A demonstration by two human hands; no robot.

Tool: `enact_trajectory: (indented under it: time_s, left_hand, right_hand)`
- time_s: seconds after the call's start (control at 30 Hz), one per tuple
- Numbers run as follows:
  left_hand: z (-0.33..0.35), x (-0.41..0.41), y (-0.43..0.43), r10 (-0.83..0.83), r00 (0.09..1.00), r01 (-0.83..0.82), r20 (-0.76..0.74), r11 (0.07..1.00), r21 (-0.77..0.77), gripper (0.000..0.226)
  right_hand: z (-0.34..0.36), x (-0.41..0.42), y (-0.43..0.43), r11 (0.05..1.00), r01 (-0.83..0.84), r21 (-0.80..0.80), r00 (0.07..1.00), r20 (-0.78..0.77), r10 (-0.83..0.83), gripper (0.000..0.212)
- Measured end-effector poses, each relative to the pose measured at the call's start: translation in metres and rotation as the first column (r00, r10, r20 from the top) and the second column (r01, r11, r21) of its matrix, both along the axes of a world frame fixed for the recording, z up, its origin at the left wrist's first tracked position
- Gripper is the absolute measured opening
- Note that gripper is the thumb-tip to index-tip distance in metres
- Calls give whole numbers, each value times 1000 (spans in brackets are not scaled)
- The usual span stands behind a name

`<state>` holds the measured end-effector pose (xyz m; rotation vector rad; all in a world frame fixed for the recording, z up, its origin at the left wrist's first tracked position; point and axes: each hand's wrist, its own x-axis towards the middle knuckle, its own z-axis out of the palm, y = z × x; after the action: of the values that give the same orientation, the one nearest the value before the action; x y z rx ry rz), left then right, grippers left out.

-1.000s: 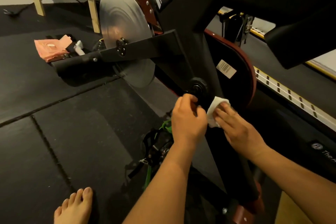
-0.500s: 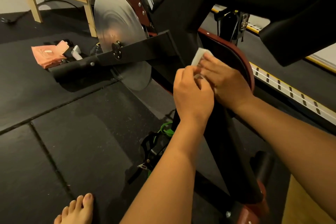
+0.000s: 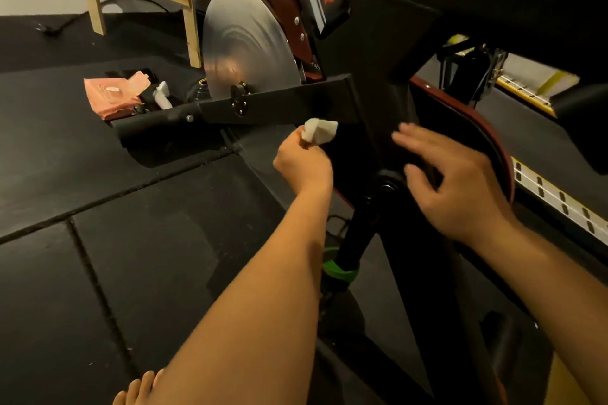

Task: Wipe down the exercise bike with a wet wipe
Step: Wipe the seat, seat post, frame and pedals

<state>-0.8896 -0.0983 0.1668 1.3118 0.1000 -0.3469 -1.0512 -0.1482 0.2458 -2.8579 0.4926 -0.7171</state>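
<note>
At nine o'clock in my view, a pink wipe packet point(image 3: 113, 97) lies on the black floor mat point(image 3: 98, 240). At eleven o'clock from my left hand stands the silver flywheel point(image 3: 246, 46) of the exercise bike point(image 3: 394, 59), with the black frame bar point(image 3: 296, 103) crossing its lower part. My left hand point(image 3: 304, 164) has its fingers curled round the wet wipe point(image 3: 319, 130), a bunched white wad sticking out at twelve o'clock of the fist, just under the bar's lower edge. I cannot tell whether it touches the bar. At three o'clock from it, past the crank hub point(image 3: 386, 187), my right hand point(image 3: 460, 187) is spread wide with straight fingers and holds nothing. It is over the dark frame beside the red belt guard point(image 3: 493, 141). Its fingertips are blurred, so I cannot tell if they touch.
</note>
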Motion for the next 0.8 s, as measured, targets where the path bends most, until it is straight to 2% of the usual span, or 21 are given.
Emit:
enact_trajectory:
  time_s: [0.07,0.13,0.27,0.3,0.37,0.43,0.53,0.63,0.7,0.8]
  left_hand:
    - [0,-5,-9,-69,997,70,26,996,-59,31]
    - [-11,-18,-15,-154,982,159,109,987,-39,33]
    - [-38,-36,-18,-278,948,282,155,959,-6,37]
    - [-43,-35,-18,-274,948,279,164,960,-9,35]
    - [-45,-31,-16,-266,953,266,146,964,23,17]
    - [-40,-19,-15,-199,973,189,117,978,93,5]
    - [-25,12,-21,-70,997,65,33,989,133,3]
    - [-15,30,-25,66,998,-66,-1,986,156,11]
    - [-14,21,-25,41,997,-51,61,982,179,13]
    - [-18,-5,-18,-134,971,91,199,974,209,8]
  right_hand:
    - [-20,-21,-1,997,35,-62,997,-71,-39,46]
    - [-37,-31,-8,992,26,-121,993,-114,-40,41]
    - [-57,-27,-17,988,18,-155,999,-48,-26,40]
    - [-65,-26,-20,986,20,-168,999,-26,-25,40]
    - [-76,-24,-23,980,26,-197,999,23,-22,40]
    - [-80,-22,-26,976,2,-216,998,57,10,40]
    - [-82,-23,-28,973,-16,-229,997,66,32,39]
    - [-83,-20,-29,972,-31,-231,997,68,48,38]
    - [-82,-20,-31,969,-51,-243,996,61,68,38]
    - [-81,-20,-31,967,-67,-248,994,71,87,39]
